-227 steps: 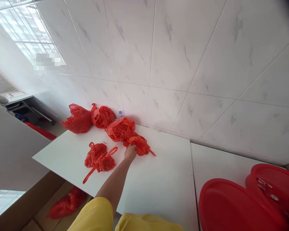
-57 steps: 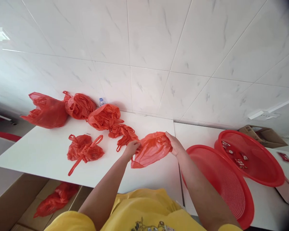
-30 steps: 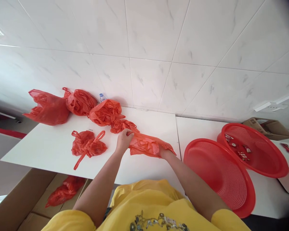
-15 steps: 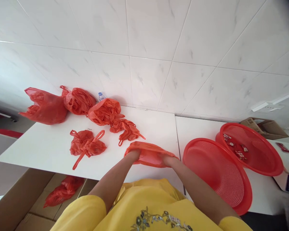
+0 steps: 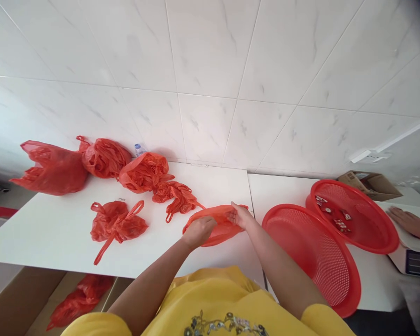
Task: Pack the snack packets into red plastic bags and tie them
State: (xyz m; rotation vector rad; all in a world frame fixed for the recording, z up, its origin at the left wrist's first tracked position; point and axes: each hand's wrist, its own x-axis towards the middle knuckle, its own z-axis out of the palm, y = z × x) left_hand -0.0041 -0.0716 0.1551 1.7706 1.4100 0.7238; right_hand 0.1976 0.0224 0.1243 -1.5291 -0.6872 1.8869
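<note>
An empty red plastic bag point(image 5: 215, 223) is stretched between both hands just above the white table point(image 5: 56, 233), its mouth held apart. My left hand point(image 5: 198, 231) pinches the near rim of the bag with closed fingers. On the far right rim, my right hand point(image 5: 241, 216) grips with the fingers curled over the edge. A loose bunch of red bags point(image 5: 177, 197) lies just left of the held bag.
Several filled red bags point(image 5: 105, 156) line the tiled wall, and another point(image 5: 117, 224) lies nearer. Two red mesh baskets point(image 5: 313, 254) point(image 5: 366, 219) stand at right, the far one holding small packets. Another person's hand point(image 5: 408, 221) rests on a scale. A cardboard box point(image 5: 24, 298) below holds a red bag.
The bag has been pulled from the loose bunch and spread out. Over the last half second both hands lifted its rim and widened the mouth. Another person's hand appeared at the right.
</note>
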